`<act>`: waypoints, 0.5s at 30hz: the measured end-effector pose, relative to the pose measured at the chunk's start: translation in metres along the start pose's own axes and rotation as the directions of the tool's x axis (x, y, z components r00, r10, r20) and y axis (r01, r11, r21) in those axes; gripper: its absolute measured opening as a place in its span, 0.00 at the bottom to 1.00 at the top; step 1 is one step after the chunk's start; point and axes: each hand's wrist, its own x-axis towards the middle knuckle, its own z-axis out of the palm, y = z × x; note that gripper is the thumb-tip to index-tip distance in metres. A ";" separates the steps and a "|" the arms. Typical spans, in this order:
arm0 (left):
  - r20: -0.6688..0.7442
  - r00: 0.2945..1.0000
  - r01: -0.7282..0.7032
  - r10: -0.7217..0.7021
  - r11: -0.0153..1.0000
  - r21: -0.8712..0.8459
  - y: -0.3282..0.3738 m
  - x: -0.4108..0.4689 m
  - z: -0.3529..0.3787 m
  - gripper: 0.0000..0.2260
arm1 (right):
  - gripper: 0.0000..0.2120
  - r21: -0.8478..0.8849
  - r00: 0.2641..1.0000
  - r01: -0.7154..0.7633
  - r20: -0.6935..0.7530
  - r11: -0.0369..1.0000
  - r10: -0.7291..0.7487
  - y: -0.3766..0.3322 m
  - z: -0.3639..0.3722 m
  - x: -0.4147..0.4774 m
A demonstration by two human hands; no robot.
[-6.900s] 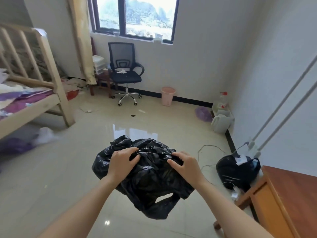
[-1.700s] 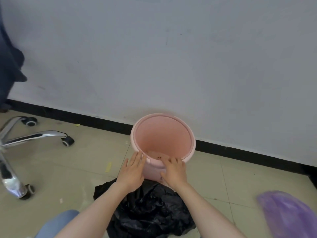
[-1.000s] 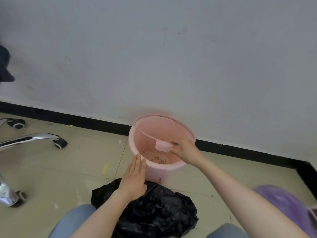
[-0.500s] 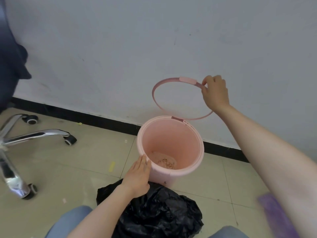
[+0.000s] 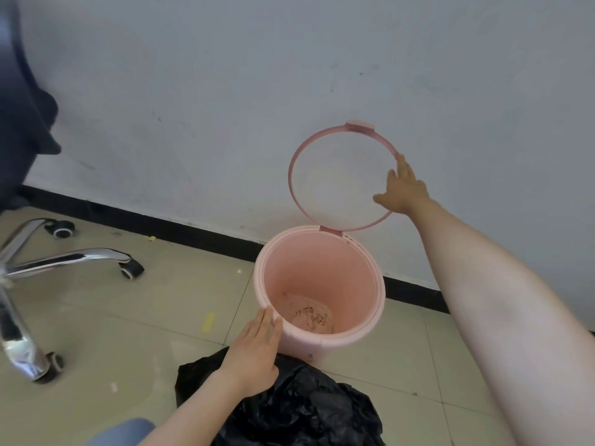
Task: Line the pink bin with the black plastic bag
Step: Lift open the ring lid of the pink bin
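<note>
The pink bin [image 5: 363, 304] stands on the tiled floor against the white wall, with bits of debris at its bottom. Its pink hinged ring [image 5: 297, 152] is swung up and leans at the wall. My right hand [image 5: 402, 191] is spread open, its fingertips touching the ring's right side. My left hand [image 5: 257, 346] lies flat with fingers together against the bin's near left rim. The crumpled black plastic bag [image 5: 299, 410] lies on the floor just in front of the bin, under my left wrist.
An office chair's chrome base with castors [image 5: 74, 255] stands at the left, its dark seat at the upper left edge. A black skirting strip [image 5: 161, 223] runs along the wall. My knee in blue cloth [image 5: 122, 431] shows at the bottom.
The ring was lifted off the bin's rim by my right hand and swung up against the wall. My right hand has opened from a grip to a fingertip touch. My left hand stayed at the rim.
</note>
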 end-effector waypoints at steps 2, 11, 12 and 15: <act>-0.006 1.000 -0.001 0.001 1.000 0.008 0.000 -0.001 0.002 0.32 | 0.33 0.013 0.996 -0.028 0.080 1.000 0.027 0.014 0.005 0.000; 0.021 0.999 0.030 -0.030 0.999 0.011 0.000 0.010 -0.002 0.32 | 0.33 0.072 0.977 0.180 0.100 0.981 -0.186 0.004 0.052 -0.039; 0.018 0.999 0.032 -0.032 0.999 0.014 0.000 0.011 -0.002 0.32 | 0.32 0.091 0.973 0.209 0.083 0.974 -0.217 0.003 0.057 -0.047; -0.016 0.998 0.055 -0.055 0.998 -0.005 -0.001 0.012 0.001 0.32 | 0.30 0.147 0.955 0.286 0.033 0.947 -0.294 0.002 0.069 -0.075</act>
